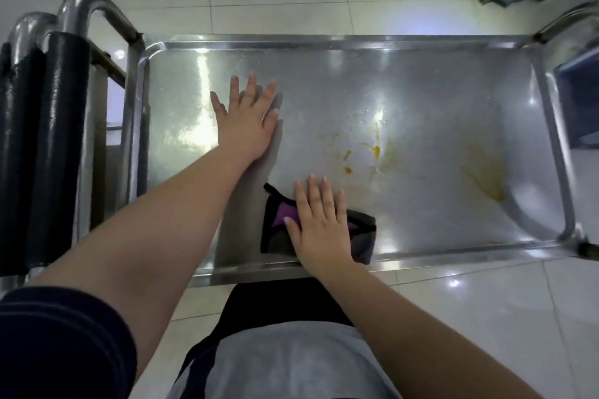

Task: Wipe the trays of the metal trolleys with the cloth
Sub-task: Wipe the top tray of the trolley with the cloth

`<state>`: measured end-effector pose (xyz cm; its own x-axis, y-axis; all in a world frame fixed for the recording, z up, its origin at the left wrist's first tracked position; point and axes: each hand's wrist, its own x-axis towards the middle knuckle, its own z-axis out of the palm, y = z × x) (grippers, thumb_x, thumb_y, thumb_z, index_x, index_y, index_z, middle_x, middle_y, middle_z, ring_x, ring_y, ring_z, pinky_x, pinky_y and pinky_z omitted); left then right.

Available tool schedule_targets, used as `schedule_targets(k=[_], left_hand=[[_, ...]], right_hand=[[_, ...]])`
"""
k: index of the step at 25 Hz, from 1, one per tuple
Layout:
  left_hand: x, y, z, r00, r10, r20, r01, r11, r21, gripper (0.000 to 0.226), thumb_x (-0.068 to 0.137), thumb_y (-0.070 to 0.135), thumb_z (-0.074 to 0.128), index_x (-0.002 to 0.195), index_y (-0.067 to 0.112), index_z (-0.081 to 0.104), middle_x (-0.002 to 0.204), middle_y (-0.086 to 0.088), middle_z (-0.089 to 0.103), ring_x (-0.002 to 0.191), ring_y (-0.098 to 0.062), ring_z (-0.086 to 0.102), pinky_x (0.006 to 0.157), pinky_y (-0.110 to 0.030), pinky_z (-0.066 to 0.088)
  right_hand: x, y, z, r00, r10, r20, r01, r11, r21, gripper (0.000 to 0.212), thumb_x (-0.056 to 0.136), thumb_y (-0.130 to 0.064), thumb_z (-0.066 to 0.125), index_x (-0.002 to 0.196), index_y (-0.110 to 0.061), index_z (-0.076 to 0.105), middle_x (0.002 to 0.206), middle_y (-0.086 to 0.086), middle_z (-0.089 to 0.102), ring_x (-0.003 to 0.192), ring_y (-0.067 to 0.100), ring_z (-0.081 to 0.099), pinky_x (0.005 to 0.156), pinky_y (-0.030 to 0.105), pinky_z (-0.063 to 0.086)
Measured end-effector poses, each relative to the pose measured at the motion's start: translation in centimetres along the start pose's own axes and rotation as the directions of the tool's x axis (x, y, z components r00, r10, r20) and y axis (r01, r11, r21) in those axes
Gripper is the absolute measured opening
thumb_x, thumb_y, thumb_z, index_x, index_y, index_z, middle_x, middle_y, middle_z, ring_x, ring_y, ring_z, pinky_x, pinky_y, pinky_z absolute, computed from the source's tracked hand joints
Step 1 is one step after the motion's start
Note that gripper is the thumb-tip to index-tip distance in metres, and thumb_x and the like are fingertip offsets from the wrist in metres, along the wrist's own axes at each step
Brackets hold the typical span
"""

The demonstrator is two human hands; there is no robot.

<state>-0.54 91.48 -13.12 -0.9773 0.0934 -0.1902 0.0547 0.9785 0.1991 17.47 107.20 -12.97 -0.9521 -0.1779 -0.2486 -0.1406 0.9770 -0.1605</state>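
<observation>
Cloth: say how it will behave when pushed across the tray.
The cloth looks floppy: it lies folded and flattened under the right hand. It will probably glide easily on the shiny tray, though it may bunch.

Right hand (319, 230) presses cloth (278, 230) on stained tray (421, 100); left hand (244, 121) flat beside

One tray (421, 91), one cloth (361, 233) — two hands: left hand (246, 129), right hand (319, 230).
</observation>
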Motion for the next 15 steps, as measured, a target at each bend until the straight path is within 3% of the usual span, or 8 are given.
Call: schedule_targets(k=[3,5,8,11,13,15], left_hand=[[0.5,-0.1,2.0,1.000,0.024,0.006,-0.024,0.999,0.045,0.055,0.100,0.055,0.012,0.153,0.044,0.004,0.165,0.003,-0.002,0.150,-0.027,-0.010,0.111,-0.065,-0.012],[0.5,-0.3,2.7,1.000,0.019,-0.012,-0.018,0.999,0.051,0.056,0.098,0.057,0.008,0.153,0.046,0.004,0.165,0.004,0.000,0.150,-0.027,-0.007,0.112,-0.064,-0.011],[0.5,-0.3,2.9,0.999,0.017,-0.044,-0.015,0.999,0.042,0.055,0.098,0.056,0.007,0.152,0.046,0.004,0.165,0.004,0.001,0.150,-0.027,-0.005,0.114,-0.063,-0.010],[0.5,-0.4,2.9,0.998,0.018,-0.059,-0.016,0.999,0.035,0.055,0.098,0.056,0.006,0.152,0.046,0.006,0.165,0.004,0.002,0.151,-0.027,-0.005,0.114,-0.063,-0.009],[0.4,-0.4,2.8,0.998,0.014,-0.063,-0.012,1.000,0.026,0.056,0.098,0.056,0.006,0.152,0.046,0.007,0.165,0.004,0.003,0.151,-0.027,-0.005,0.115,-0.063,-0.009],[0.3,-0.4,2.6,0.998,0.010,-0.059,-0.009,1.000,0.019,0.056,0.098,0.056,0.007,0.153,0.046,0.008,0.165,0.004,0.003,0.151,-0.027,-0.005,0.114,-0.063,-0.008]], right_hand=[[0.2,3.9,0.0,0.990,-0.135,-0.037,0.132,0.989,-0.067,0.061,0.099,-0.047,0.027,0.153,-0.018,0.029,0.160,0.004,0.023,0.148,0.029,0.015,0.116,0.058,0.019],[2.0,7.8,-0.8,0.986,-0.167,-0.025,0.164,0.981,-0.104,0.060,0.099,-0.048,0.024,0.154,-0.023,0.026,0.161,0.001,0.022,0.149,0.026,0.009,0.118,0.055,0.015],[7.7,11.4,-2.3,0.999,-0.018,-0.032,0.013,0.989,-0.144,0.062,0.098,-0.051,0.007,0.156,-0.028,0.010,0.164,-0.001,0.005,0.148,0.024,-0.010,0.120,0.050,-0.002],[11.3,10.8,-3.1,0.988,0.149,-0.050,-0.155,0.978,-0.137,0.060,0.096,-0.053,-0.003,0.153,-0.035,-0.007,0.163,-0.002,-0.009,0.148,0.029,-0.015,0.118,0.056,-0.006],[9.2,9.5,-2.5,0.997,0.069,-0.041,-0.074,0.989,-0.129,0.056,0.098,-0.054,0.000,0.152,-0.041,-0.008,0.163,0.000,-0.006,0.149,0.034,-0.006,0.117,0.059,-0.004],[4.4,8.4,-1.5,0.987,-0.159,-0.021,0.155,0.980,-0.125,0.053,0.101,-0.052,0.014,0.153,-0.042,0.007,0.163,0.005,0.012,0.148,0.037,0.012,0.116,0.061,0.006]])
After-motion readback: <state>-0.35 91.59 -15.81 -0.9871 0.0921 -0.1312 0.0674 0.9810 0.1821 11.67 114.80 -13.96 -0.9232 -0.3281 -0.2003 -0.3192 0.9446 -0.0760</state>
